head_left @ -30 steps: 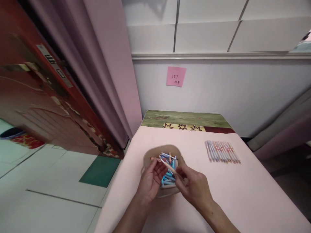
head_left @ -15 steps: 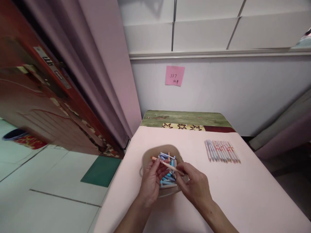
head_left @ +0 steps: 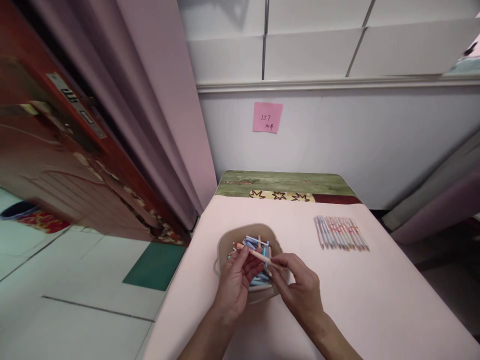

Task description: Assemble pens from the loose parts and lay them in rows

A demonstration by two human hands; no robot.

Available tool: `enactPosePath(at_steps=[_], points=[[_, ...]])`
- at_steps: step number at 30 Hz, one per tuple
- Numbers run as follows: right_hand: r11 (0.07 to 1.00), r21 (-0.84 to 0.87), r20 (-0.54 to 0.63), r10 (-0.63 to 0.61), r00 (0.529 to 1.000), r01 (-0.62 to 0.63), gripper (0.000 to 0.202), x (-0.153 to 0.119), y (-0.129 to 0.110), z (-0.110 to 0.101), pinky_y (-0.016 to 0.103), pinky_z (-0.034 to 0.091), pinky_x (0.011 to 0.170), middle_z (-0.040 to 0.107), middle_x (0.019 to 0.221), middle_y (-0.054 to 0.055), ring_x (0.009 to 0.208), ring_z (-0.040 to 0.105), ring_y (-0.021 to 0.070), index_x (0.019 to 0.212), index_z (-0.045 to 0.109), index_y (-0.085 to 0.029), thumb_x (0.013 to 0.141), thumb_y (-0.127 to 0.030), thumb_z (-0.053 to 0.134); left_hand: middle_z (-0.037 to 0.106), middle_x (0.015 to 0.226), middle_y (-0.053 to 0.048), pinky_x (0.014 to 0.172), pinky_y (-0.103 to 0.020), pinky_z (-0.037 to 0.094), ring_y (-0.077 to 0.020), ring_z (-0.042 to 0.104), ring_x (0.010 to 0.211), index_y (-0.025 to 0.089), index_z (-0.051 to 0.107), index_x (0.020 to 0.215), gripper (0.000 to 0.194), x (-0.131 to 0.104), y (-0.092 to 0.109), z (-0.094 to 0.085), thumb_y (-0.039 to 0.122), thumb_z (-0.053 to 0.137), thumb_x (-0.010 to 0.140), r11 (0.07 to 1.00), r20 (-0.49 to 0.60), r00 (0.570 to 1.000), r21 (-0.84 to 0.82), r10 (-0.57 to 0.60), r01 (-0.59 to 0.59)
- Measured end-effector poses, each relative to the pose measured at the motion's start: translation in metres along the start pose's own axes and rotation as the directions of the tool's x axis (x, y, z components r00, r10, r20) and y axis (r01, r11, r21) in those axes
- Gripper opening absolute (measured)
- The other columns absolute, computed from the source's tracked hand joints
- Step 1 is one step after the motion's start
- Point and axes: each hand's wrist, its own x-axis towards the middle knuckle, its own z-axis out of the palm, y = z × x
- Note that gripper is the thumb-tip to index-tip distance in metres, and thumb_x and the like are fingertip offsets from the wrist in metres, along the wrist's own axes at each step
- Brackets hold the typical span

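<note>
Head view: near, the left hand [head_left: 233, 282] pinches a peach pen [head_left: 259, 256] by its orange end; the right hand [head_left: 302, 281] grips the other end. The pen slants above a tan bin [head_left: 233, 237] of mostly blue pen parts [head_left: 258, 283]. Fitting the pen together seems the step in hand; the next move likely calls for holding both ends in line. Farther right lies a row of pens [head_left: 342, 233] on the pink table [head_left: 360, 305].

A basket [head_left: 230, 236] holding pens [head_left: 259, 283] stands on the table [head_left: 345, 305], left of the pen row [head_left: 341, 233].
</note>
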Motion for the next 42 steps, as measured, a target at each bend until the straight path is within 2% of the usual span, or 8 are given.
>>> enactPosePath(at_steps=[8,13,16,19,24,30,34,42], points=[[0.978,-0.153,0.06,0.15,0.987,-0.14,0.025,-0.005,0.005,-0.003,0.02,0.043,0.053,0.064,0.063,0.001,0.053,0.06,0.0116,0.076,0.064,-0.02,0.092,-0.033,0.049,0.073,0.087,-0.012,0.062,-0.025,0.057,-0.0171,0.068,0.069,0.01,0.067,0.087,0.021,-0.002,-0.001,0.004,0.024,0.073,0.072,0.996,0.018,1.0,0.09,0.025,-0.027],[0.977,-0.1,0.131,0.202,0.971,-0.189,0.032,-0.006,0.004,-0.003,0.02,0.047,0.059,0.069,0.082,0.003,0.064,0.064,0.0138,0.109,0.057,-0.019,0.083,-0.039,0.059,0.073,0.083,-0.009,0.061,-0.024,0.056,-0.0167,0.068,0.069,0.011,0.068,0.087,0.023,-0.001,-0.001,0.003,0.025,0.075,0.07,0.988,0.018,0.997,0.14,0.07,-0.072],[0.98,-0.081,0.143,0.194,0.971,-0.183,0.018,-0.006,0.003,-0.003,0.019,0.044,0.058,0.068,0.076,0.001,0.061,0.062,0.0124,0.094,0.059,-0.02,0.086,-0.035,0.054,0.073,0.081,-0.009,0.061,-0.025,0.056,-0.0176,0.068,0.07,0.011,0.069,0.086,0.024,-0.001,-0.001,0.003,0.027,0.075,0.069,0.981,0.029,0.996,0.177,0.081,-0.085],[0.967,-0.153,0.186,0.229,0.955,-0.202,0.028,-0.006,0.004,-0.005,0.019,0.038,0.051,0.063,0.06,0.0,0.051,0.057,0.0116,0.074,0.061,-0.021,0.092,-0.035,0.045,0.073,0.08,-0.009,0.062,-0.025,0.056,-0.018,0.068,0.071,0.011,0.069,0.088,0.027,-0.003,-0.002,0.003,0.03,0.075,0.069,0.972,0.039,0.996,0.215,0.084,-0.091],[0.965,-0.117,0.19,0.252,0.949,-0.233,0.026,-0.007,0.005,-0.007,0.02,0.042,0.059,0.069,0.078,0.002,0.065,0.063,0.0143,0.1,0.061,-0.02,0.084,-0.041,0.058,0.073,0.081,-0.009,0.062,-0.024,0.055,-0.0187,0.069,0.074,0.012,0.069,0.091,0.03,-0.004,-0.003,0.004,0.034,0.072,0.071,0.957,0.075,0.993,0.269,0.093,-0.11],[0.951,-0.167,0.249,0.297,0.922,-0.261,0.033,-0.01,0.006,-0.009,0.022,0.034,0.053,0.062,0.061,-0.001,0.053,0.057,0.0127,0.075,0.062,-0.022,0.094,-0.038,0.041,0.074,0.079,-0.01,0.064,-0.028,0.055,-0.0215,0.069,0.072,0.011,0.07,0.088,0.036,-0.003,-0.004,0.009,0.037,0.076,0.064,0.931,0.048,0.993,0.347,0.103,-0.114],[0.954,-0.102,0.23,0.297,0.927,-0.28,0.026,-0.012,0.008,-0.01,0.021,0.039,0.058,0.067,0.076,0.002,0.063,0.061,0.0148,0.099,0.062,-0.021,0.085,-0.041,0.057,0.074,0.079,-0.01,0.064,-0.03,0.055,-0.0224,0.069,0.071,0.01,0.069,0.091,0.04,-0.005,-0.005,0.012,0.038,0.076,0.063,0.919,0.058,0.994,0.379,0.097,-0.112],[0.883,0.127,0.324,0.393,0.861,-0.451,0.029,-0.011,0.008,-0.013,0.021,0.035,0.048,0.057,0.055,0.0,0.049,0.05,0.012,0.078,0.063,-0.019,0.089,-0.042,0.049,0.073,0.083,-0.011,0.068,-0.034,0.055,-0.0227,0.069,0.072,0.012,0.064,0.092,0.036,-0.004,-0.01,0.017,0.041,0.068,0.072,0.881,0.154,0.984,0.449,0.088,-0.149]])
